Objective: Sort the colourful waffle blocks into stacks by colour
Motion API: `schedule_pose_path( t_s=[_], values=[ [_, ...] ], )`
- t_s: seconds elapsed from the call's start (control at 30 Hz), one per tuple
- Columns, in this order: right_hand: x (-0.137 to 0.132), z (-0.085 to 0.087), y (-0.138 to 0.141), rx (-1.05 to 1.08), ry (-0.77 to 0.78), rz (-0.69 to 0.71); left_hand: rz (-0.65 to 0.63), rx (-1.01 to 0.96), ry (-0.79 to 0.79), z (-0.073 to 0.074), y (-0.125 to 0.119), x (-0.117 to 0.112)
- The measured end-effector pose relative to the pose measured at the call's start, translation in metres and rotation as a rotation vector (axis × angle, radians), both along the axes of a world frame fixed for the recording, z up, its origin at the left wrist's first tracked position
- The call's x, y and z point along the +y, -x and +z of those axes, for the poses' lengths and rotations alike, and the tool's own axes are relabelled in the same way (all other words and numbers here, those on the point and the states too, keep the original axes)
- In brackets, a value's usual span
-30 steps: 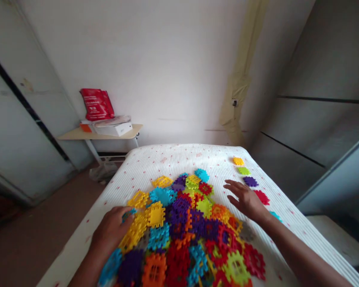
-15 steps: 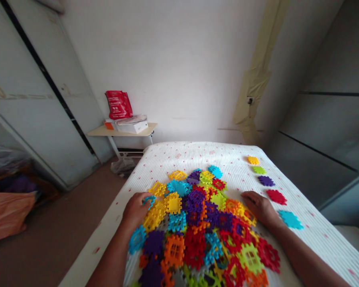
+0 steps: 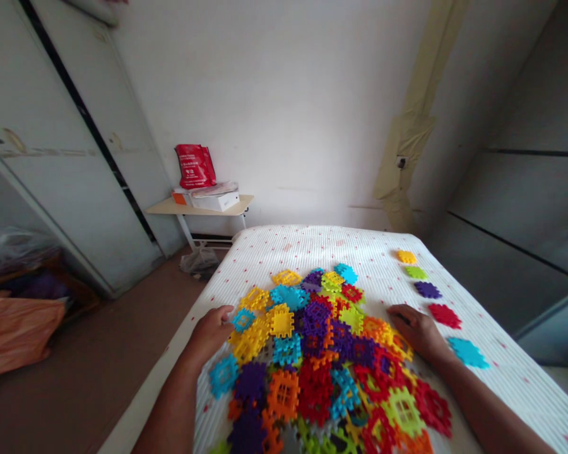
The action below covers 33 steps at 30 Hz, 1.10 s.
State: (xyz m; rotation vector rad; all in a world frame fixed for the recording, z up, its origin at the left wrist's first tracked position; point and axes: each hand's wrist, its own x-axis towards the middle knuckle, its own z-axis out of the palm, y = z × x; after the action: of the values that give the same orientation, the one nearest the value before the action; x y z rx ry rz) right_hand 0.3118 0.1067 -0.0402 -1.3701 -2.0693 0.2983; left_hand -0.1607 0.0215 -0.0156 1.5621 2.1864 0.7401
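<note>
A heap of flat interlocking plastic tiles [image 3: 322,353] in yellow, blue, purple, red, orange and green lies on a white dotted bed [image 3: 312,249]. My left hand [image 3: 211,331] rests at the heap's left edge, its curled fingers touching a small blue tile [image 3: 243,320]. My right hand [image 3: 416,329] lies palm down at the heap's right edge, fingers bent over the orange tiles. Along the right side runs a row of single tiles: yellow [image 3: 406,256], green [image 3: 415,272], purple [image 3: 427,290], red [image 3: 445,315] and blue [image 3: 467,353].
A small side table [image 3: 201,207] by the far wall carries a red bag [image 3: 195,166] and white boxes. Grey wardrobe doors [image 3: 52,157] stand at left, with an orange bag [image 3: 16,334] on the floor. Grey panels line the right.
The camera swung left and down. My right hand dropped from hovering with spread fingers onto the heap's right edge. My left hand stayed at the left edge by the blue tile.
</note>
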Motion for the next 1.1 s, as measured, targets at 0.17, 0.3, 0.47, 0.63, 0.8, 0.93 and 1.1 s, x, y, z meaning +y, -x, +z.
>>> schedule_pose_path(
  t_s=[0.17, 0.3, 0.47, 0.63, 0.8, 0.93, 1.1],
  values=[
    [0.001, -0.002, -0.001, 0.004, 0.001, -0.01, -0.16, -0.179, -0.053, 0.003, -0.014, -0.003],
    [0.002, -0.005, -0.003, 0.007, 0.013, -0.012, -0.174, -0.218, -0.077, 0.004, -0.022, -0.003],
    [0.003, -0.005, -0.003, 0.012, 0.006, -0.006, -0.063, -0.27, -0.094, -0.001, -0.026, 0.003],
    [0.003, -0.008, -0.004, 0.008, -0.013, 0.0, -0.022, -0.403, -0.208, 0.0, -0.031, 0.008],
    [0.004, -0.011, -0.005, 0.003, -0.011, -0.004, -0.042, -0.537, -0.397, 0.006, -0.041, 0.007],
    [0.004, -0.009, -0.005, -0.005, 0.0, -0.001, -0.033, -0.613, -0.489, 0.01, -0.051, 0.004],
    [0.003, -0.007, -0.003, 0.001, 0.013, -0.003, 0.012, -0.501, -0.498, 0.012, -0.056, 0.003]
  ],
)
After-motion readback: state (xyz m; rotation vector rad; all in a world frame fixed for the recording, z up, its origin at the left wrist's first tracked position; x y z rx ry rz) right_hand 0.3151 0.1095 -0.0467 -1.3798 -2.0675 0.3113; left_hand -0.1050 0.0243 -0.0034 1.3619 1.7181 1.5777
